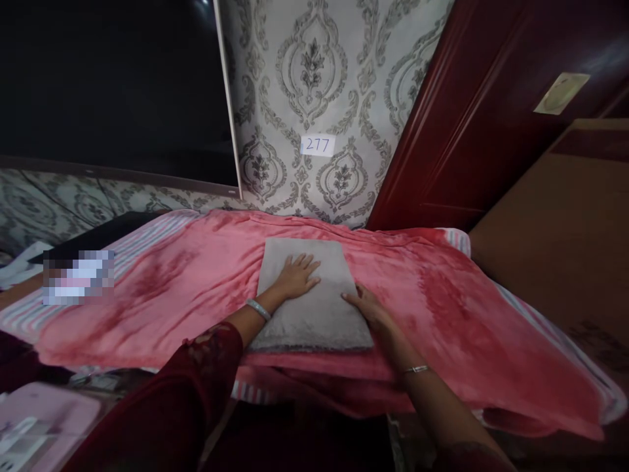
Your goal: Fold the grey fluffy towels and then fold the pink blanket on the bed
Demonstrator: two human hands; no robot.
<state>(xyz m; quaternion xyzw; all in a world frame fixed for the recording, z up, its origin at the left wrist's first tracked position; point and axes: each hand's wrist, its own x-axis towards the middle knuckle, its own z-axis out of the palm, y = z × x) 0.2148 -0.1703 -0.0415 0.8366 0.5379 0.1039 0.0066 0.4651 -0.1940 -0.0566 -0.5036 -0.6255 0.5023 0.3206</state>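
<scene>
A folded grey towel (324,308) lies flat on a pink fleece blanket (442,295) spread over a table. My left hand (296,275) rests palm down on the towel's middle, fingers spread and holding nothing. My right hand (367,307) lies at the towel's right edge, fingers stretched along it and touching the cloth. A bracelet shows on each wrist, and a dark red sleeve covers my left forearm.
Patterned wallpaper (314,72) carries a paper tag marked 277 (317,145). A dark screen (113,85) hangs at the left, a red-brown door (491,111) at the right, a wooden surface (555,249) beside it. A pink object (44,419) sits low left.
</scene>
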